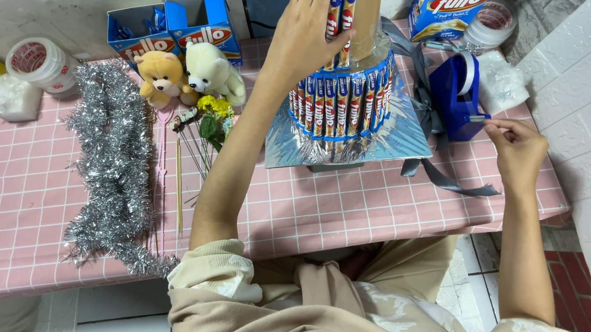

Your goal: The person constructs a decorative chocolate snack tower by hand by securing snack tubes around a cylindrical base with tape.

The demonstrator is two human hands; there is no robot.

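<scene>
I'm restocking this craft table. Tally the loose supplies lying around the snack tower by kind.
Teddy bears: 2
Open blue snack boxes: 3
Tape rolls: 2
Blue tape dispenser: 1, the right hand at its edge
Silver tinsel garland: 1
Total: 9

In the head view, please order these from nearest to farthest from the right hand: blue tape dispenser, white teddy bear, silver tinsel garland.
From the right hand:
1. Blue tape dispenser, just beside the fingertips.
2. White teddy bear, across the table past the snack tower.
3. Silver tinsel garland, farthest, on the left side.
</scene>
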